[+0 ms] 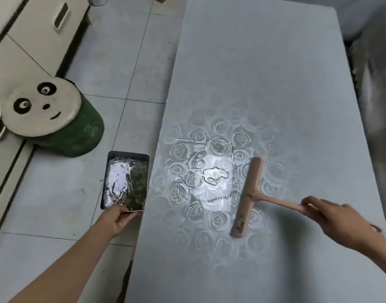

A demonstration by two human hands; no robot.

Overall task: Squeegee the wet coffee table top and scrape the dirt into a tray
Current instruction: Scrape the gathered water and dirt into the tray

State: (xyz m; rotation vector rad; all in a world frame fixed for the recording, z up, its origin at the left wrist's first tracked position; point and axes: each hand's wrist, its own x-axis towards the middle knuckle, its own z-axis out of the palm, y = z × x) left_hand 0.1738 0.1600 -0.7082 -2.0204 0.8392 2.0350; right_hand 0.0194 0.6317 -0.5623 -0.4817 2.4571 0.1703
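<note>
Cleaning a wet table, a person uses both hands. The right hand has its fingers curled round the end of a pink squeegee's handle. The left hand grips the near end of a metal tray. The tray already holds murky water and dark dirt, and is kept just off the table's left edge with its long side along that edge. The squeegee's blade rests on the table well to the right of the tray. The blade's long axis runs roughly parallel to the tray's long side, and the handle points away from the tray. Puddles lie between the blade and the tray. The next stroke looks to be a sweep of the blade straight towards the tray, carrying the water over the edge. A panda stool stands beyond the tray, on the floor.
</note>
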